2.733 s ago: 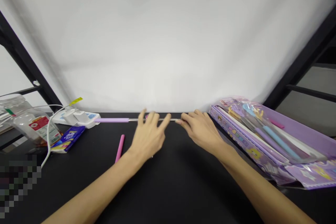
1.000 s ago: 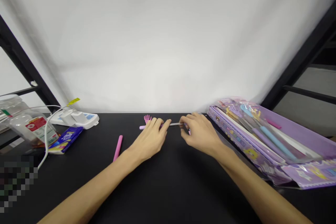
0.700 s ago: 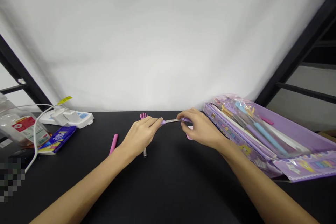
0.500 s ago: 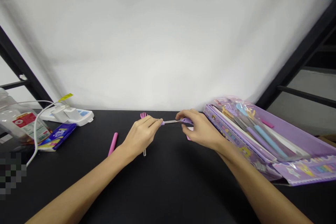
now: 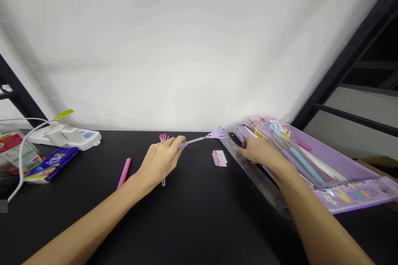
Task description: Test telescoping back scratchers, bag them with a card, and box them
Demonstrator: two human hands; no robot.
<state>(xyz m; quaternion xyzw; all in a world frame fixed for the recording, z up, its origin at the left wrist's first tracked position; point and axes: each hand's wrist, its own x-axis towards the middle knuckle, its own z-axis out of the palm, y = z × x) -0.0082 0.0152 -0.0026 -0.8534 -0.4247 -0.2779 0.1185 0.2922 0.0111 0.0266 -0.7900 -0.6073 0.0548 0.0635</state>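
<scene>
My left hand (image 5: 161, 157) is closed around the purple handle of a back scratcher (image 5: 196, 139), its metal rod and lilac hand-shaped head pointing right above the table. Partly behind this hand lies a pink back scratcher (image 5: 163, 136), its middle hidden. My right hand (image 5: 261, 153) reaches to the left side of a purple display box (image 5: 329, 153), fingers closed on a clear plastic sleeve (image 5: 255, 174) that hangs along the box. Inside the box are several bagged back scratchers (image 5: 298, 157). Small pink and lilac cards (image 5: 220, 158) lie between my hands.
A pink tube (image 5: 124, 173) lies on the black table (image 5: 186, 223) left of my left hand. Farther left are a white power strip (image 5: 87, 138) with a cable, a blue packet (image 5: 57, 163) and a clear container (image 5: 18, 153). A white wall (image 5: 186, 49) stands behind.
My right hand has left the back scratcher's head and moved right to the box, where a clear sleeve now shows. The left hand still holds the back scratcher. The view has shifted slightly right.
</scene>
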